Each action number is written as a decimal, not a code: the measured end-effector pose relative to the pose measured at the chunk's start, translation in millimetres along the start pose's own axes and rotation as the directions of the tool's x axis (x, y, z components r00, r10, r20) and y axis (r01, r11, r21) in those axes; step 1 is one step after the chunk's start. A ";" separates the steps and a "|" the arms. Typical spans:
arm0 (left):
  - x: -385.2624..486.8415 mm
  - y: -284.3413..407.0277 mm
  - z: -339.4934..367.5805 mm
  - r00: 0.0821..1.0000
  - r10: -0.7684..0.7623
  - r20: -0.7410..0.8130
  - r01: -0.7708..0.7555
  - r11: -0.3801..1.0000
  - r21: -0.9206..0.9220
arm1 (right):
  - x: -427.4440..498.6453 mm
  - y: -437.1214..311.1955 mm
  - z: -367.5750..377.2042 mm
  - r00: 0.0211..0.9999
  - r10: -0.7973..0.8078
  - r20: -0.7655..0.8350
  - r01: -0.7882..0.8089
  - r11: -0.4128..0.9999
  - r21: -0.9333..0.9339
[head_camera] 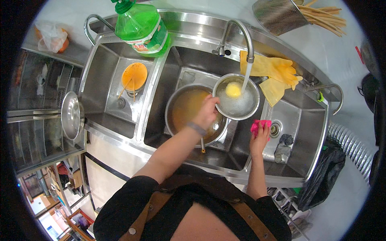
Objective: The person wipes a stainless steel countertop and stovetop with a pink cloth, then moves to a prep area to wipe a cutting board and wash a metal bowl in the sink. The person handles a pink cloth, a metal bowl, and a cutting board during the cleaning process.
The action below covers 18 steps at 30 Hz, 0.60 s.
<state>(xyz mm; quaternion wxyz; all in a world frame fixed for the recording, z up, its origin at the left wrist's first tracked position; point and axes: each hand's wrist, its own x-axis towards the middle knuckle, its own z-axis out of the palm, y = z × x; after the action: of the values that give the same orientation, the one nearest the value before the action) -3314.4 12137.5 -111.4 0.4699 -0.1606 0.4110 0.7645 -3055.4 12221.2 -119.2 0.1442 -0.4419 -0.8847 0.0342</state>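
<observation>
My left hand (pixel 208 112) grips the left rim of a round stainless steel bowl (pixel 236 113). Water from the gooseneck tap (pixel 249 39) runs into this bowl, where a round yellow object (pixel 233 90) sits in the bubbly water. A bright pink cloth or sponge (pixel 258 127) is held in my right hand (pixel 260 140), just below and right of the bowl, by the divider to the right-hand basin. Below my left forearm, a larger metal pot (pixel 169 123) of cloudy brownish liquid stands in the middle basin. My forearm hides part of it.
Yellow rubber gloves (pixel 268 70) lie over the sink's back edge. A green detergent jug (pixel 141 33) stands behind the left divider. An orange-topped container with sticks (pixel 134 76) is in the left basin; a dark wet rag (pixel 283 149) lies in the right one.
</observation>
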 end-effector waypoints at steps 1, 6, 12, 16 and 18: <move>-0.8 -0.2 0.1 1.000 -0.019 0.012 0.019 1.000 -0.005 | 0.3 2.4 -0.8 1.000 0.003 0.030 -0.005 0.997 0.073; -9.7 2.5 4.8 0.996 -0.068 0.051 0.070 0.997 -0.030 | 17.7 4.9 6.5 0.990 0.137 -0.035 -0.105 0.880 0.463; -23.5 20.0 14.4 0.997 -0.041 0.069 0.044 0.998 -0.042 | 68.5 -54.8 56.1 0.654 0.252 0.713 -0.566 -0.463 0.682; -34.3 34.9 18.9 0.999 -0.015 0.049 0.017 0.999 -0.033 | 108.5 -94.9 83.8 0.703 -0.129 0.699 -0.538 -0.739 0.405; -42.0 43.5 18.7 0.999 0.004 0.047 -0.002 1.000 -0.028 | 122.8 -103.3 98.8 0.709 -0.185 0.681 -0.566 -0.724 0.394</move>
<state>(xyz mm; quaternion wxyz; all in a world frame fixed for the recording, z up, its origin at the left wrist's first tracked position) -3327.5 12117.8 -52.7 0.4760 -0.1488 0.3893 0.7745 -3233.1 12262.4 -166.6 0.2286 -0.2793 -0.1299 0.9235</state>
